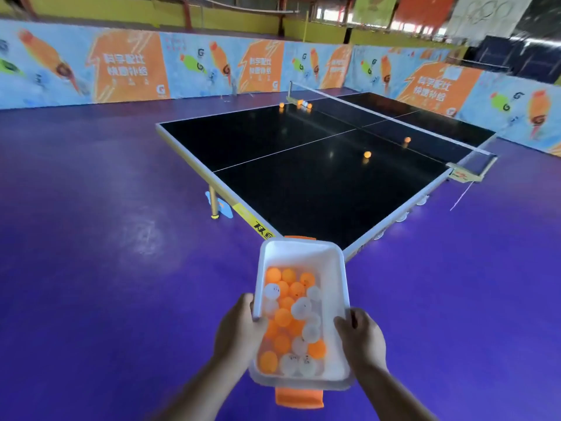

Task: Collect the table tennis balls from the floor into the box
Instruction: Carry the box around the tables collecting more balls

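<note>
I hold a white plastic box [332, 268] with orange end handles in front of me, above the purple floor. Inside it lie several orange and white table tennis balls [291, 323]. My left hand [238, 329] grips the box's left rim and my right hand [359, 337] grips its right rim. More orange balls rest on the black table: one [367, 154] near the net, another [407, 139] beyond it, and a few [300, 103] by the far net post. I see no balls on the open floor.
The black table tennis table [303, 177] stands just ahead, its near corner close to the box. Its yellow leg [213, 203] is at the left. Printed barrier boards [127, 68] fence the court. Purple floor [91, 238] stretches to the left and right.
</note>
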The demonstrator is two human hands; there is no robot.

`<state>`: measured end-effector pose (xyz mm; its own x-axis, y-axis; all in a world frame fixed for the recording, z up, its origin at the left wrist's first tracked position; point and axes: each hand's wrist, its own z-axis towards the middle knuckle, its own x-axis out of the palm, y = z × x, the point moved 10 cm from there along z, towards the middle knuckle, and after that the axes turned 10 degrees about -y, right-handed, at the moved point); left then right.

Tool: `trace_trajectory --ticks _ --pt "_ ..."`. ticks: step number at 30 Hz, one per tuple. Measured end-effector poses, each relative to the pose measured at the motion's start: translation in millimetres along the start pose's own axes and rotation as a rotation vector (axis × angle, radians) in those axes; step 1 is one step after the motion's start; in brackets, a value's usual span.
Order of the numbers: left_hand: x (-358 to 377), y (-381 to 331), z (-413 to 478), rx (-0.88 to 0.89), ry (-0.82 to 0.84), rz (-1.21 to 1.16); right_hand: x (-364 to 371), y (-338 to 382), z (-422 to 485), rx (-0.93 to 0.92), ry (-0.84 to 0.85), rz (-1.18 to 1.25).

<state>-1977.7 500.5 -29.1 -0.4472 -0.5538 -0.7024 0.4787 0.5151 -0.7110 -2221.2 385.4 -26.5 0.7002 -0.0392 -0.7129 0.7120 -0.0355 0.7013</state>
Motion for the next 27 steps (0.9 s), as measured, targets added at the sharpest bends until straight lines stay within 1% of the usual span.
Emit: trace_trajectory --ticks 5,11,16,19,23,27 --pt "73 -72 47 0.098 0.116 0.018 -33 -31 73 0.103 -0.114 0.034" --pt "162 -165 121 0.204 0.262 -0.055 -63 -49 177 0.198 -0.261 0.046" --pt "234 -242 185 0.255 0.401 -0.109 -80 -56 268 0.288 -0.341 0.066" --pt "281 -283 214 0.287 0.468 -0.098 -90 -70 312 0.350 -0.392 0.091" --pt "347 -330 242 0.305 0.526 -0.097 -102 -94 370 0.397 -0.429 0.083" --pt "413 -368 263 0.289 0.558 -0.101 -109 -124 443 0.407 -0.426 0.075"
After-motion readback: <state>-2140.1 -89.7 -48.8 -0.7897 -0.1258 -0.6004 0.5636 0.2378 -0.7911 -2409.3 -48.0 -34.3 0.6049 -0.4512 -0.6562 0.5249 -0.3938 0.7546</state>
